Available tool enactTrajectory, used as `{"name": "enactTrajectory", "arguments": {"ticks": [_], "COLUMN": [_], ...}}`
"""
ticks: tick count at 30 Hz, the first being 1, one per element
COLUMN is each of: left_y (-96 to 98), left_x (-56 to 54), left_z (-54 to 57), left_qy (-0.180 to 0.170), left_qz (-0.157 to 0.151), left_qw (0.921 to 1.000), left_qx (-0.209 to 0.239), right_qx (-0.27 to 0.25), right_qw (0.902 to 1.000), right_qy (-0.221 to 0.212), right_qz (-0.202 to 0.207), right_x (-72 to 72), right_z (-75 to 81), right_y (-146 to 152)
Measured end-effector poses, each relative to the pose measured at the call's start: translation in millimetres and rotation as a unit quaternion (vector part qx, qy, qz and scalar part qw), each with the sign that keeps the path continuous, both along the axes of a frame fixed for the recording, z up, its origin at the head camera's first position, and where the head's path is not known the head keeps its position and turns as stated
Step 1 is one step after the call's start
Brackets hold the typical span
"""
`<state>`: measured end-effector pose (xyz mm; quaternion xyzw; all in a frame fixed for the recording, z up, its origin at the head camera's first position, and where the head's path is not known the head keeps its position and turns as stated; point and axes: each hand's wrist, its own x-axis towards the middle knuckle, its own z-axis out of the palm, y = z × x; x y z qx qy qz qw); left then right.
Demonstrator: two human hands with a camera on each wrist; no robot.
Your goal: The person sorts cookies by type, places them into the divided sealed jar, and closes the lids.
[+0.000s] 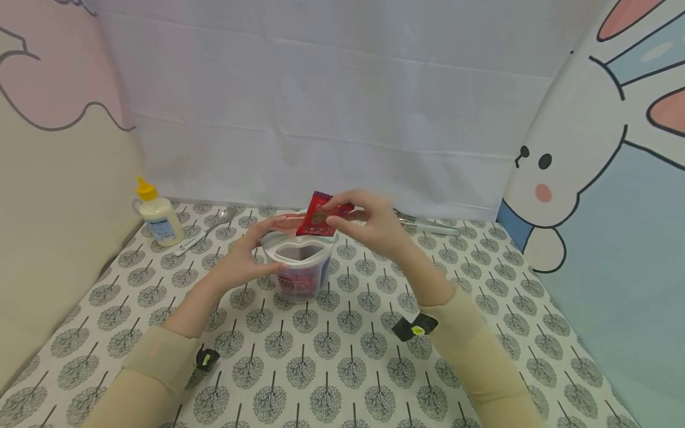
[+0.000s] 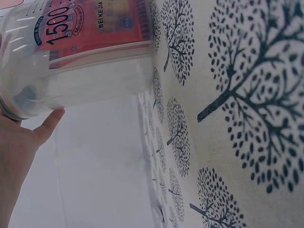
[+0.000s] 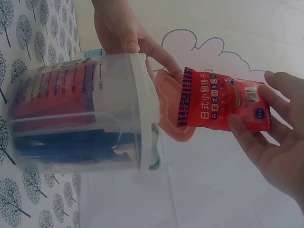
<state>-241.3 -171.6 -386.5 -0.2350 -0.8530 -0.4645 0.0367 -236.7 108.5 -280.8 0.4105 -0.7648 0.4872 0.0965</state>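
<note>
My right hand (image 1: 377,224) pinches a small red biscuit packet (image 1: 317,215) between thumb and fingers, over the lid of a clear plastic storage jar (image 1: 299,284). The raised pink flap (image 3: 176,135) of the lid stands behind the packet in the right wrist view. An opening (image 1: 301,252) shows in the lid's near side. With thumb in front and fingers at the far side, my left hand (image 1: 242,261) grips the jar around its top rim. Red and blue colours show through the jar wall, which carries the marking 1500 in the left wrist view (image 2: 59,23).
A bottle with a yellow nozzle cap (image 1: 160,220) stands at the back left, beside a spoon (image 1: 206,232) lying on the cloth. Behind my right hand lie metal tongs (image 1: 430,227). The tree-patterned tablecloth (image 1: 332,368) meets curtains at the back and both sides.
</note>
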Motion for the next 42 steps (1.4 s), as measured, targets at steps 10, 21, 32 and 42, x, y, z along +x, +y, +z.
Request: {"name": "enactTrajectory", "arguments": {"ticks": [10, 21, 32, 42], "left_y": [-0.5, 0.1, -0.2, -0.2], "left_x": [-0.1, 1.0, 0.1, 1.2], "left_z": [-1.3, -0.1, -1.8, 0.4], "left_qy": [0.010, -0.007, -0.005, -0.013], "left_qz": [-0.008, -0.004, 0.003, 0.005], "left_qw": [0.9999, 0.9999, 1.0000, 0.9999], "left_qx": [0.008, 0.007, -0.005, -0.003], "right_qx": [0.067, 0.198, 0.236, 0.221], "right_qw": [0.9974, 0.9765, 0.9646, 0.9547], "right_qy": [0.003, 0.083, 0.116, 0.197], "right_qz": [0.028, 0.023, 0.027, 0.029], "right_x": [2.3, -0.6, -3.8, -13.8], "right_z": [-22.3, -44.7, -54.9, -72.8], "right_y": [-25, -25, -24, -26]}}
